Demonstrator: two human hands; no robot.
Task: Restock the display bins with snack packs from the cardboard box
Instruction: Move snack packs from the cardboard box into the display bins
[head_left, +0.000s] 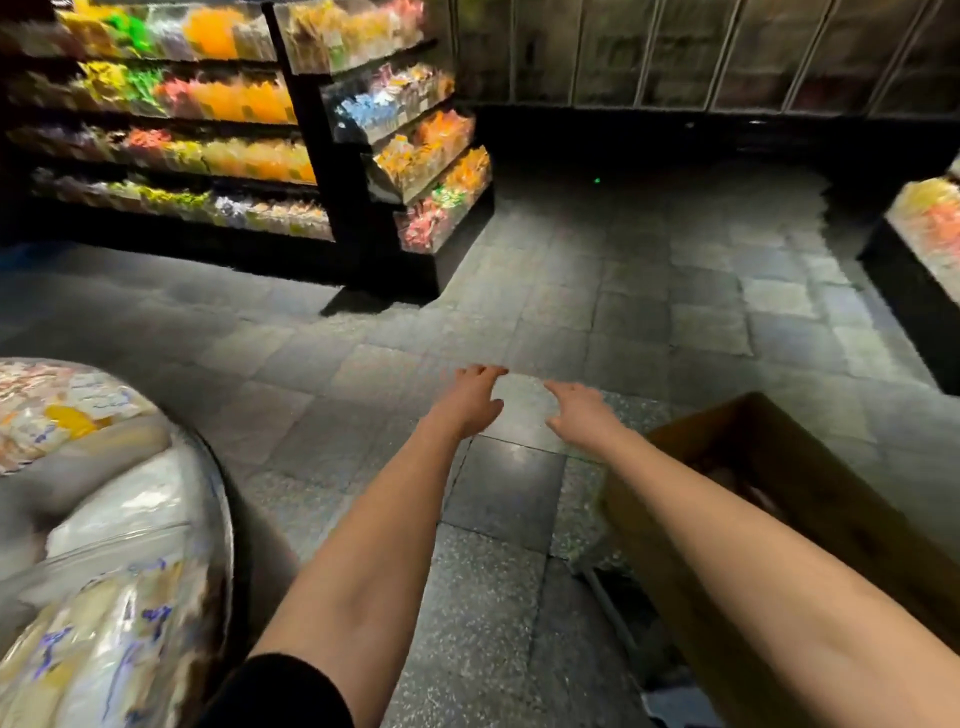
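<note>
Cardboard box (779, 519), lower right: plain brown. Display bins (441, 161), upper left: snack packs (244, 98) orange, yellow, green, pink, few pale blue. Shelf frame (332, 182): black. Floor (488, 597): grey tiles, white-speckled. Bagged packs (104, 623), lower left: cream-white, blue print, one yellow patch. Sleeve (280, 691), bottom edge: black.

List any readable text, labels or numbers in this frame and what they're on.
No text is legible.
Blue print on the clear snack bags: too blurred to read.
Tags on the display bins: too blurred to read.
The cardboard box: no print visible.
</note>
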